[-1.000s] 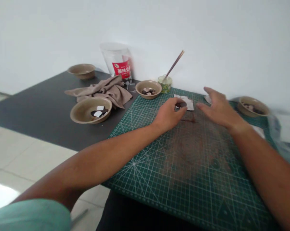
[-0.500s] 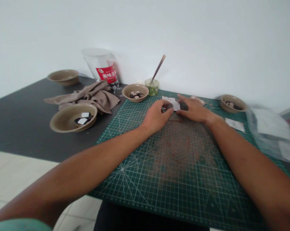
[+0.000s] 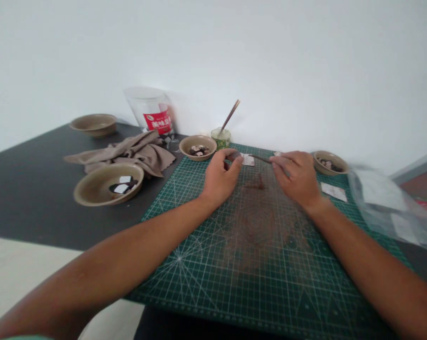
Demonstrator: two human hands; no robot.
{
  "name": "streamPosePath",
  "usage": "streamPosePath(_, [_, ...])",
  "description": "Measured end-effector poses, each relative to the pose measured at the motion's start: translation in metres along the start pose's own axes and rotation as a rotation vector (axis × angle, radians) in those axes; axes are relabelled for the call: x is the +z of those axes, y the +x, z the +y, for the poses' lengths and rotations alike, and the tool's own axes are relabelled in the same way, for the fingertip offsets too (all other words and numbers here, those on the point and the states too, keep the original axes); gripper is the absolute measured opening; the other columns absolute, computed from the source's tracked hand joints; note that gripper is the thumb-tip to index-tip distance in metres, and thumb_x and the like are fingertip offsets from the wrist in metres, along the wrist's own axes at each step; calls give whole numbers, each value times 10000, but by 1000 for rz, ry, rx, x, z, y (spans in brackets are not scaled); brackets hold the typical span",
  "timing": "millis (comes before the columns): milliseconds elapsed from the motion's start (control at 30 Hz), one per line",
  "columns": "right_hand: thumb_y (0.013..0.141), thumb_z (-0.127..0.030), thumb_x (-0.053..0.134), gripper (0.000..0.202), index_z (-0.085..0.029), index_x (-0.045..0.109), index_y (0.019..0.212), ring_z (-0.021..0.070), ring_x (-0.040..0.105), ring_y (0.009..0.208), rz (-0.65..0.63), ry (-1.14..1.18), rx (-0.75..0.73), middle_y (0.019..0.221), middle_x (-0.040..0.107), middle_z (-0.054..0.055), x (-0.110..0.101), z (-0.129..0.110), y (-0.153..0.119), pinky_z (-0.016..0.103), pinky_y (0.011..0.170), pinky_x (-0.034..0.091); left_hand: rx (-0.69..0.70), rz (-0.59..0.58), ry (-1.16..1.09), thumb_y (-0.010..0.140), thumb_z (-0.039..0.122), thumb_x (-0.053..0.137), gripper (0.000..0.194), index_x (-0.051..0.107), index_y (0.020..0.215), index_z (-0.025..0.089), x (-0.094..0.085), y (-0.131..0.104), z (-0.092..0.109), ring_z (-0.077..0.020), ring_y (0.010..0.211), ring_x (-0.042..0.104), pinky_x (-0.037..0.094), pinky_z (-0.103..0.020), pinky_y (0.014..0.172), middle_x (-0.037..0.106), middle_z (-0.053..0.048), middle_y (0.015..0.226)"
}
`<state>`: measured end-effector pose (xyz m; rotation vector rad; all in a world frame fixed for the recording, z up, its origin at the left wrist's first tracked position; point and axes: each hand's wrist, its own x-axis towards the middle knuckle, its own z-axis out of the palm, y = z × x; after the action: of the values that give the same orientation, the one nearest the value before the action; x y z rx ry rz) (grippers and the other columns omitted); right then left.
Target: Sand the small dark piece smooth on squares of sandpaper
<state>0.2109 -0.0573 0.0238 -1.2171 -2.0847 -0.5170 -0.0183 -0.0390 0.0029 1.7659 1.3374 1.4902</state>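
Observation:
Over the back of the green cutting mat [image 3: 213, 264], my left hand [image 3: 221, 175] is closed, pinching a small dark, rounded piece [image 3: 235, 155] between thumb and fingers. My right hand [image 3: 298, 177] grips a thin dark stick-like tool [image 3: 261, 158], whose tip points left toward the piece. Whether the tip touches it I cannot tell. A white paper square [image 3: 247, 160] lies on the mat behind and between the hands. Reddish-brown smears [image 3: 257, 183] mark the mat in front of it.
A bowl of small pieces [image 3: 198, 140] and a green patterned cup [image 3: 221, 138] with sticks stand behind my left hand. Leftward are a bowl with white and dark pieces [image 3: 93, 186], a brown cloth [image 3: 153, 156], another bowl [image 3: 95, 123] and a clear jar [image 3: 142, 106]. Right: a bowl [image 3: 330, 158], white card [image 3: 333, 191], plastic bag [image 3: 379, 208].
My right hand has lifted from beside the white paper and now holds the stick-like tool. My left hand has drawn slightly left of the paper with the dark piece. The view has tilted up.

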Motion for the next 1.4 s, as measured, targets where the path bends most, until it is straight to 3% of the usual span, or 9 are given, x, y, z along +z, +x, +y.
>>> streamPosePath(133, [910,-228,632,251,-327,660,1139,234,598,843,-4,41,-309,873,679,30,-37,-40,-31,448,833,461,-45,-3,-47,935,359,584,274,640,1131,177,-2,1,0,-129,746,588,498,-277,741,698,-44,990])
streamPosePath(233, [897,-223,625,286,-311,633,1169,230,587,868,-181,144,-473,912,689,25,-55,-58,-52,438,837,484,-32,-80,-55,917,355,603,265,650,1112,182,-2,-1,2,-125,728,576,490,-271,722,693,-31,965])
streamPosePath(500, [906,-142,530,251,-221,646,1115,250,602,1028,-491,284,-433,1115,690,74,-55,-31,-74,462,919,500,87,-313,-51,887,361,627,302,652,1131,185,-2,-17,13,-112,683,552,460,-250,657,682,-11,928])
streamPosePath(667, [846,-78,511,350,-226,649,1131,280,602,1117,-442,270,-217,1212,675,95,-36,-10,-57,515,985,476,33,-275,-30,900,365,611,287,655,1125,192,1,-11,6,-121,717,581,481,-264,704,694,-19,965])
streamPosePath(800, [903,-176,527,336,-212,644,1216,292,605,1191,-351,256,31,1227,689,114,-5,1,-20,526,1072,439,-33,-164,-32,907,360,603,260,659,1086,180,2,-2,-3,-134,757,598,481,-279,747,700,-24,974])
streamPosePath(933, [951,-261,503,469,-160,541,1407,272,497,1376,-539,209,160,1462,570,127,30,17,22,469,1192,319,-87,-120,-34,896,363,611,267,664,1074,171,2,4,-8,-156,804,617,482,-295,781,706,-31,977])
streamPosePath(1067, [966,-366,526,592,-112,445,1495,274,448,1428,-659,203,186,1547,468,161,60,31,50,425,1200,309,-108,-117,-56,891,365,609,264,668,1062,173,2,5,-8,-163,807,621,482,-299,780,710,-32,977])
streamPosePath(1200, [928,-371,610,628,-179,444,1502,279,458,1420,-746,199,174,1551,473,125,80,34,64,405,1185,326,-110,-111,-66,886,360,613,262,668,1056,168,2,5,-8,-161,802,618,476,-294,774,706,-32,974])
streamPosePath(1400, [832,-354,733,670,-183,512,1441,355,520,1307,-689,159,184,1427,554,173,80,24,70,492,1109,384,-94,-73,-55,885,376,621,267,675,1057,179,2,8,-14,-159,774,608,474,-301,765,704,-25,942])
